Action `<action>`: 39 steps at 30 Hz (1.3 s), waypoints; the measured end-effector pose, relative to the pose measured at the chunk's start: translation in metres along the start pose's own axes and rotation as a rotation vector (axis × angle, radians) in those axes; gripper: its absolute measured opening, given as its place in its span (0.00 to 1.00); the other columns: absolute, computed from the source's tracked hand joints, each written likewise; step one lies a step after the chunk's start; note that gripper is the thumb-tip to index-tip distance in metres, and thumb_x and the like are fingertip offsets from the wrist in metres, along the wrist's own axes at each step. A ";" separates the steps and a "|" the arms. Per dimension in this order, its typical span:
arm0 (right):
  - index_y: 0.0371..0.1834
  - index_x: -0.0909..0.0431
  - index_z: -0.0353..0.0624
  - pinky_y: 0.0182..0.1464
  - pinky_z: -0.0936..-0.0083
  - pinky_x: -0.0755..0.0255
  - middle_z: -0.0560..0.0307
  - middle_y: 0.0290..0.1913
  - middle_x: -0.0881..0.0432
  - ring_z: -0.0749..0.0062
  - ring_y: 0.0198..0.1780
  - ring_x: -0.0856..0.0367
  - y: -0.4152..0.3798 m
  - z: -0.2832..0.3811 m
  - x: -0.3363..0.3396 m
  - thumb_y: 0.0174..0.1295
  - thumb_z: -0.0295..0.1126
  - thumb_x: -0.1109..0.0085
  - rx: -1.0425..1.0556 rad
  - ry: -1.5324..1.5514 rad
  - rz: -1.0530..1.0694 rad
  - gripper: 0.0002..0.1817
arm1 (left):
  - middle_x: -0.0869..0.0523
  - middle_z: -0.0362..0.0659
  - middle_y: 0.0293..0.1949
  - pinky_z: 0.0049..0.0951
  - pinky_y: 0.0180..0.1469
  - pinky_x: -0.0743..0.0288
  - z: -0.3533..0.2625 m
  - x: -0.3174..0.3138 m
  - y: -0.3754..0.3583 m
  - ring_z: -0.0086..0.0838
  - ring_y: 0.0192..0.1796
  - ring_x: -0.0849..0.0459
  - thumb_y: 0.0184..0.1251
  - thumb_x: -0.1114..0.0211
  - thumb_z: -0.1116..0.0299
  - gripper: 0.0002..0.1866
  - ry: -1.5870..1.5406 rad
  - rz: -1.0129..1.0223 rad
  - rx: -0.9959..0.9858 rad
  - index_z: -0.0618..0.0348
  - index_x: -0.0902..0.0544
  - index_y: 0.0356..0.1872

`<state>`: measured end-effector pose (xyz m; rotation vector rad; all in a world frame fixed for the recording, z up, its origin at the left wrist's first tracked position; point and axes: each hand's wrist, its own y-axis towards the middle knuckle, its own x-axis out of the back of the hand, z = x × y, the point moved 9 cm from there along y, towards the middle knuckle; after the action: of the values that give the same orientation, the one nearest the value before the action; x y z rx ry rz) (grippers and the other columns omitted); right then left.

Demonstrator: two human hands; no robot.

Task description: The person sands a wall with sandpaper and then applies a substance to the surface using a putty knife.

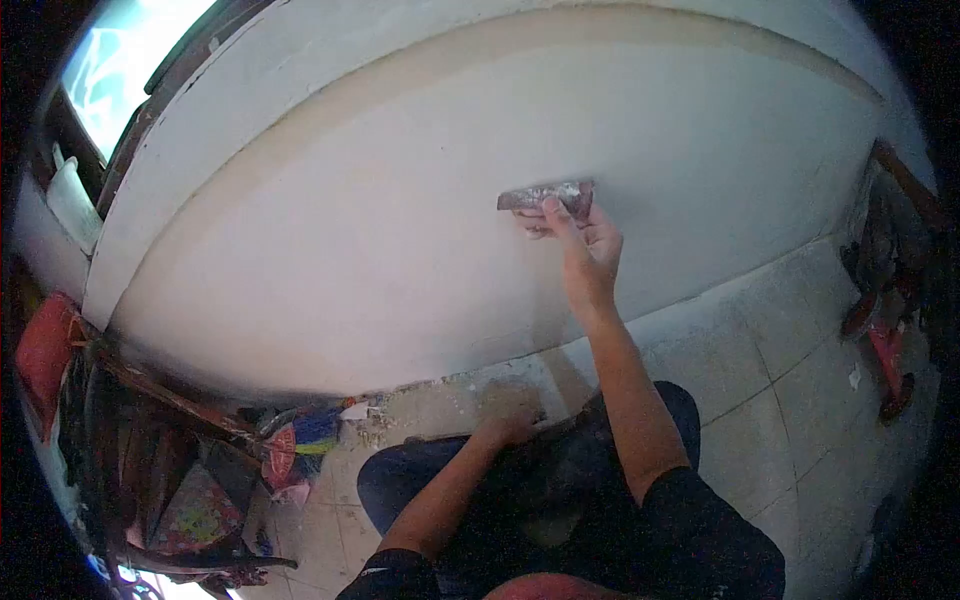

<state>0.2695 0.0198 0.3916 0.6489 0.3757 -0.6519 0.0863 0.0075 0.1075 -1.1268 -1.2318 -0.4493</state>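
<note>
My right hand point(583, 240) is raised against the white wall point(350, 220), thumb and fingers closed on a folded piece of sandpaper point(545, 196). The sandpaper is brownish grey, with white dust on its face, and it is close to the wall; whether it touches cannot be made out. Lower down, my left hand point(512, 428) is beside my bent knees near the foot of the wall. Its fingers are blurred and dim, so I cannot see whether they hold anything.
Pale tiles point(740, 400) form the floor, with crumbs along the wall's base. At the left are a red object point(48, 345), a wooden bar and a heap of mixed items with colourful pieces point(315, 430). Dark and pink items point(885, 345) stand at the right.
</note>
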 end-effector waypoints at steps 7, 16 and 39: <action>0.47 0.14 0.33 0.45 0.78 0.19 0.55 0.39 0.09 0.75 0.41 0.11 -0.020 -0.069 -0.029 0.73 0.32 0.34 -0.098 -0.147 0.379 0.11 | 0.15 0.53 0.62 0.60 0.74 0.36 0.011 -0.073 0.035 0.52 0.67 0.19 0.67 0.36 0.57 0.21 -0.141 0.055 -0.075 0.51 0.13 0.59; 0.49 0.15 0.33 0.48 0.76 0.18 0.51 0.43 0.09 0.74 0.42 0.10 -0.012 -0.060 -0.003 0.70 0.33 0.31 -0.034 -0.207 0.172 0.13 | 0.14 0.49 0.62 0.66 0.68 0.30 0.014 -0.069 0.040 0.55 0.62 0.16 0.75 0.41 0.50 0.20 -0.081 -0.055 -0.151 0.43 0.16 0.61; 0.45 0.15 0.31 0.46 0.73 0.16 0.49 0.40 0.09 0.69 0.41 0.09 0.001 -0.043 0.006 0.70 0.33 0.34 -0.114 -0.120 0.186 0.13 | 0.10 0.51 0.54 0.52 0.60 0.23 0.000 -0.057 0.034 0.51 0.56 0.14 0.74 0.40 0.46 0.22 -0.253 -0.100 -0.206 0.50 0.11 0.54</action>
<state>0.2693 0.0461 0.3565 0.5265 0.2363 -0.4859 0.0943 0.0061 0.0413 -1.3306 -1.4934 -0.5303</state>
